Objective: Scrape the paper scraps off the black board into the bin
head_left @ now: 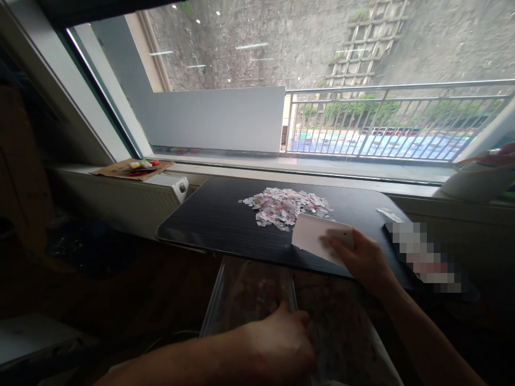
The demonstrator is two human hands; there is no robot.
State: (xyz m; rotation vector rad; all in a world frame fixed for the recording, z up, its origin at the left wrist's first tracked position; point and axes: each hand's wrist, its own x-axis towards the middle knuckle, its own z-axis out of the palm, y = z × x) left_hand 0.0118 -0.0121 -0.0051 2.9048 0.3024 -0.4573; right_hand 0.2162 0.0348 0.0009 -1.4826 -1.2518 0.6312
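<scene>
Much of the lower part is dim from here. My left hand point(281, 343) sits at the rim of a clear bin point(245, 295) that stands below the near edge of the surface point(217, 220). The fingers are curled over that rim with the thumb up against it, but their tips are hidden behind the back of the hand. The bin's contents are murky through the plastic; I make out only pale, pinkish bits. Its near end is cut off by my forearm and the bottom of the view.

My right hand point(362, 260) rests on the dark surface near its front edge. Its fingers are pinched on a white card point(311, 236) that stands tilted, its lower edge on the surface. The pile of paper scraps point(285, 206) lies just beyond the card, touching or nearly touching its far corner; I cannot tell which.

To the right of that hand a blurred-out patch point(426, 257) hides whatever lies there. A small slip of paper point(388, 214) sits just behind it. A white vessel point(475, 182) on the sill is cut off at the right border.

The left half of the surface lies bare from the pile out to its rounded corner. Beyond that corner is a radiator point(169, 182), with a sheet of cardboard point(129, 169) on the sill.
</scene>
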